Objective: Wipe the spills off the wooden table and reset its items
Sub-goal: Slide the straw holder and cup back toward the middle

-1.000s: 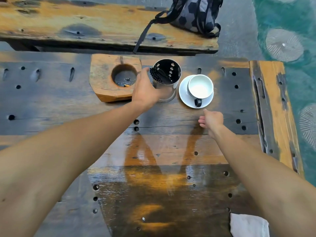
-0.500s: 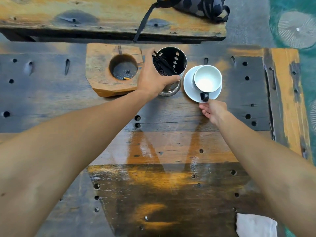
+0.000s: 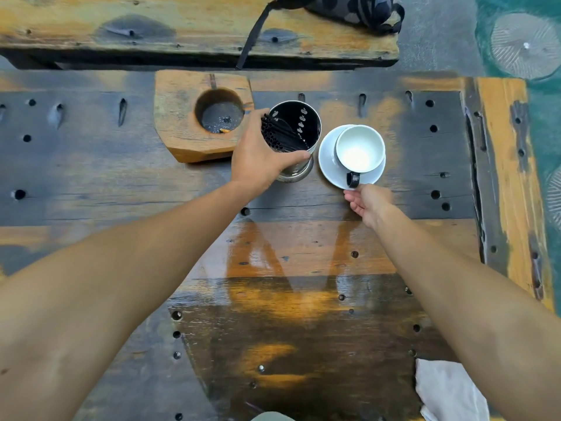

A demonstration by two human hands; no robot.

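Since a second earlier the right hand [image 3: 365, 202] had travelled forward from bare wood to the near rim of the saucer [image 3: 329, 168], where its fingertips now met the edge just below the cup's black handle; whether they pinched the rim or only touched it could not be told, the hand being slightly blurred. The left hand [image 3: 258, 156] had closed further round the straw holder [image 3: 296, 138], thumb across its near wall and fingers behind. Judgement: wiping was over and the reset of items was starting, both pieces about to be drawn back together. Largest first: the counter [image 3: 91, 177] was rough weathered planks, grey-black and orange, peppered with round holes, with a broad glossy wet patch in the near middle. Behind it ran a similar worn bench [image 3: 151, 25] carrying a dark patterned bag [image 3: 355, 7]. A chunky wooden block with a round ashtray well [image 3: 219, 112] sat just left of the holder. The holder was a shiny perforated metal cylinder holding black straws. The cup [image 3: 359, 148] was smooth white glazed ware, empty, on its saucer. A crumpled white cloth [image 3: 446, 393] lay at the near right edge.
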